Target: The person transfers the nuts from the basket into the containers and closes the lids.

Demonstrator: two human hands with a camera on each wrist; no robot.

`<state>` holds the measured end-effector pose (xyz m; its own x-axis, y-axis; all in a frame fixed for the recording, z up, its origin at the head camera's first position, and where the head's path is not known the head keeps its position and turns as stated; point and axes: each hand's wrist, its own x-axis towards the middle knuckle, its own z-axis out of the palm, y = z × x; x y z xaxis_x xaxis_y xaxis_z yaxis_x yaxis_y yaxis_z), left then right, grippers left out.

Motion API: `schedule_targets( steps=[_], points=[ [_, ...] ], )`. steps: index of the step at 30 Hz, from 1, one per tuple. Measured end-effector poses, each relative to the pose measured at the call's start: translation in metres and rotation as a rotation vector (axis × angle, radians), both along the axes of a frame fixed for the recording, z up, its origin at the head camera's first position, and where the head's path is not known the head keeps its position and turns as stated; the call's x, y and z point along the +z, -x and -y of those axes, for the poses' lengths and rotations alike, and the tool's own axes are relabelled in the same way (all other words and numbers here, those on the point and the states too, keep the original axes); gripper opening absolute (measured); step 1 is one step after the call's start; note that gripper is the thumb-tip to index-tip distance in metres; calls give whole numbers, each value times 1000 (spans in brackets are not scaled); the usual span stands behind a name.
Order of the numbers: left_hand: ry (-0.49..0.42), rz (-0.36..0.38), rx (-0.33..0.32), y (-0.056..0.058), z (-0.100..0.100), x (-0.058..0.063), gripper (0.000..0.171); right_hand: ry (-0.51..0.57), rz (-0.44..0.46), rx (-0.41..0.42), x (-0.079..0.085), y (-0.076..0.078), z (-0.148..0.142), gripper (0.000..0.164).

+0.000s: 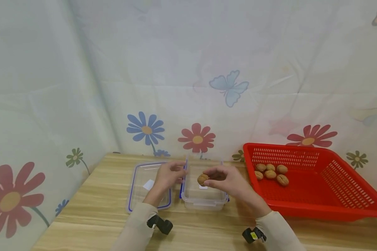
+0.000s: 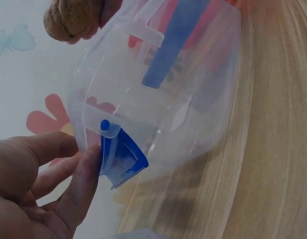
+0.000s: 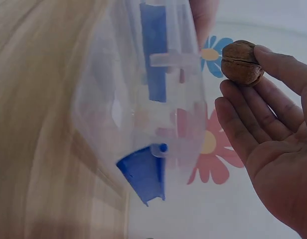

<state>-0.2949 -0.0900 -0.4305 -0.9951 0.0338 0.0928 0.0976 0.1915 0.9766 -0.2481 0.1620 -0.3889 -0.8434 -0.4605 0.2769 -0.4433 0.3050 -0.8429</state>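
A walnut [image 1: 202, 179] is pinched between the thumb and fingertips of my right hand [image 1: 227, 181], above the clear plastic food container [image 1: 204, 202]. In the right wrist view the same walnut [image 3: 242, 63] sits at the fingertips, apart from the container wall [image 3: 183, 124]. My left hand [image 1: 169, 176] grips the container's left rim; in the left wrist view its thumb [image 2: 86, 181] lies beside a blue latch [image 2: 124, 157] that hangs down. Only a white label [image 1: 203, 187] shows inside the container. Several other walnuts [image 1: 270, 174] lie in a red basket [image 1: 304, 207].
Left of the container, a clear lid [image 1: 135, 195] with a blue seal lies flat on the wooden table [image 1: 91, 209], partly under my left forearm. The red basket stands close on the right. Behind the table hangs a flowered cloth [image 1: 176, 69].
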Motion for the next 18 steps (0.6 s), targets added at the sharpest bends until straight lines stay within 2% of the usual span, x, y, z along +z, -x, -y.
schedule_targets(
  steps=[6,10,18],
  points=[
    [-5,-8,-7,0,0,0,35,16,-23,29,-14,2,11,30],
    [8,-5,-10,1,1,-2,35,20,0,46,-22,2,18,30],
    [1,-6,-15,1,2,-1,36,-19,7,30,-27,1,24,27]
  ],
)
